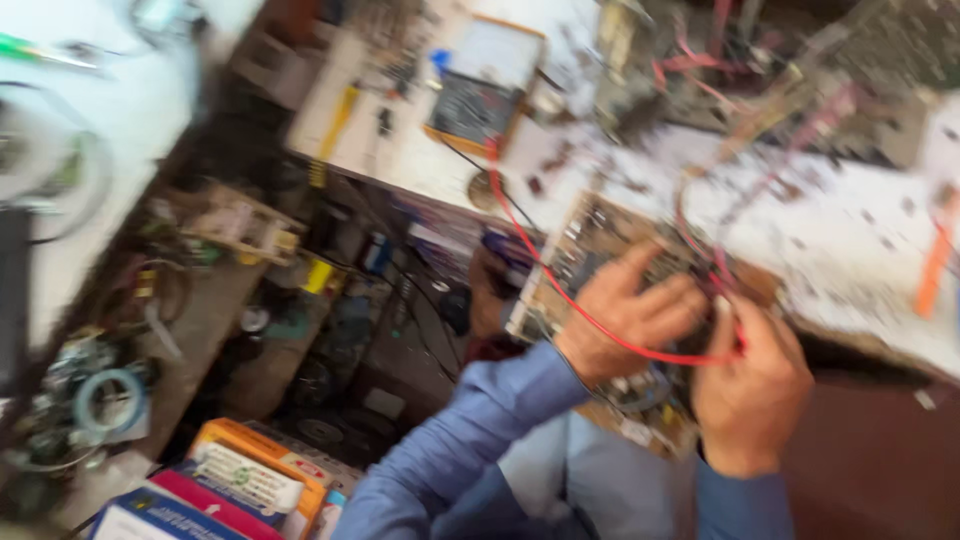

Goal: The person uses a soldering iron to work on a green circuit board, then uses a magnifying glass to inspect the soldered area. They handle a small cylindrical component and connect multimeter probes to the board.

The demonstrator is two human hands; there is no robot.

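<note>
Right of centre in the frame, the left hand (632,312) lies curled over a circuit board (590,250) at the bench edge. The right hand (750,385) pinches a red probe lead (560,285). A multimeter (483,85) sits up top.

We see a worn, speckled white bench top (850,230); on it a glossy plastic-cased meter (485,85), nearby a smooth red plastic-sheathed wire (560,290) and matt blue cloth sleeves (470,440).

Blur: heavy motion smear across the whole frame, no edge sharp.
Light: bright and even.
Glare: white tabletop (860,230) washes out at upper right.
Shadows: dark lower right.
</note>
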